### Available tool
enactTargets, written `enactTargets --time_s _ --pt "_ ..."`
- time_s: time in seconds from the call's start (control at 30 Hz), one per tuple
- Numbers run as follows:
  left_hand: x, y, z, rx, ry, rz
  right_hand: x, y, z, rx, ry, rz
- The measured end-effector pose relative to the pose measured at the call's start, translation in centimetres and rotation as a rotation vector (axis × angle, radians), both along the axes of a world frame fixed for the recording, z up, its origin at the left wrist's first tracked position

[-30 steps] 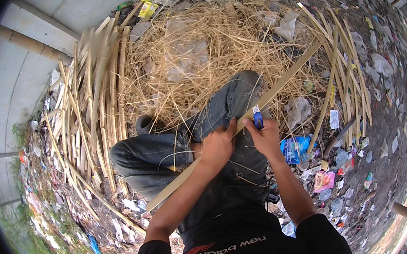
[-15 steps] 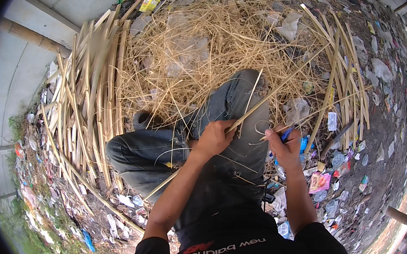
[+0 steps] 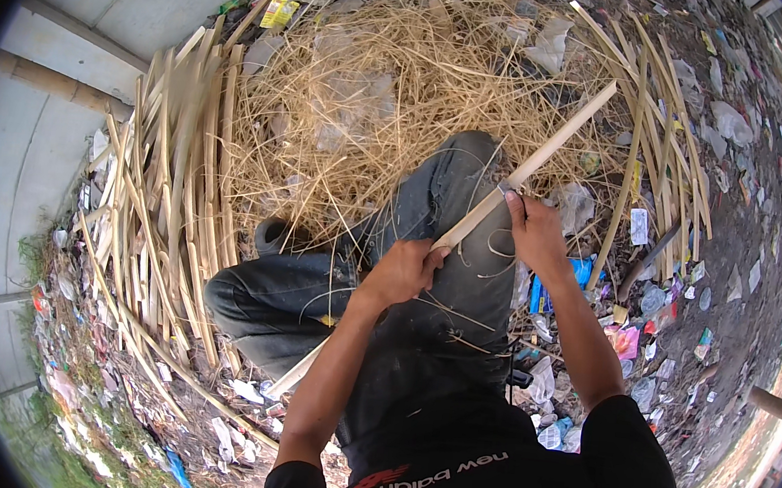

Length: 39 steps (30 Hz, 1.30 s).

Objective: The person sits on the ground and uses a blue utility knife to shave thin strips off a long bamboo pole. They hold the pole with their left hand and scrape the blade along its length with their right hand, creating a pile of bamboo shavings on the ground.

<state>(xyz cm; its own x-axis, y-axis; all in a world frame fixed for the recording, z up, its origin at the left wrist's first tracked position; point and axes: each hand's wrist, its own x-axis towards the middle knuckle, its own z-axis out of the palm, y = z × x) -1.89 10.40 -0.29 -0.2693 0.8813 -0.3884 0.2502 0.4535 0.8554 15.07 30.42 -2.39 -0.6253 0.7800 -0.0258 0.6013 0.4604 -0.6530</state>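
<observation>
A long pale bamboo strip (image 3: 562,136) slants across my raised thigh, its wide face turned up. My left hand (image 3: 404,269) is closed around its middle; the strip's lower end comes out beyond my left forearm. Higher up, my right hand (image 3: 538,233) is closed with the thumb against the strip's edge. A small greyish edge shows by that thumb, but the fingers hide what it belongs to. Thin curled shavings lie on my dark trousers (image 3: 472,291) below the right hand.
A heap of straw-like shavings (image 3: 407,93) spreads ahead of my legs. Long bamboo strips (image 3: 179,174) are stacked at the left, and more strips (image 3: 656,129) lie at the right. Scattered litter, including a pink packet (image 3: 624,341), covers the ground. A grey wall (image 3: 13,166) stands at the left.
The strip has turned from its narrow edge to its wide face. My right hand has moved up and left onto it from beside the thigh. The left hand stays nearly in place.
</observation>
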Motion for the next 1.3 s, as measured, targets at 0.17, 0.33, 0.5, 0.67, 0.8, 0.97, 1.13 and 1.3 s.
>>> enactTargets --time_s 0.17,0.33,0.5,0.67,0.8,0.97,1.13,1.3 --pt "0.3 0.5 -0.8 0.057 0.033 -0.007 -0.3 -1.6 -0.3 -0.102 -0.023 0.002" --pt "0.8 0.8 -2.3 0.140 0.111 -0.002 0.1 -1.8 -0.8 -0.110 0.024 0.042" --pt "1.2 2.1 -1.2 0.111 0.099 0.001 0.7 -2.3 -0.5 -0.153 0.042 0.070" --pt "2.3 3.8 -2.7 0.150 0.158 0.001 0.9 -4.0 0.7 -0.191 0.008 0.163" --pt "2.4 3.7 -3.8 0.186 0.231 -0.005 0.8 -3.3 1.2 -0.183 0.005 0.228" --pt "2.9 3.5 -4.1 0.169 0.242 0.054 0.2 -1.7 2.3 -0.364 -0.107 0.258" --pt "2.9 3.6 -4.7 0.174 0.294 0.030 1.1 -0.4 0.4 -1.196 -0.064 0.129" --pt "2.5 3.5 -3.4 0.185 0.317 0.031 0.5 -1.4 2.3 -0.593 0.062 0.040"
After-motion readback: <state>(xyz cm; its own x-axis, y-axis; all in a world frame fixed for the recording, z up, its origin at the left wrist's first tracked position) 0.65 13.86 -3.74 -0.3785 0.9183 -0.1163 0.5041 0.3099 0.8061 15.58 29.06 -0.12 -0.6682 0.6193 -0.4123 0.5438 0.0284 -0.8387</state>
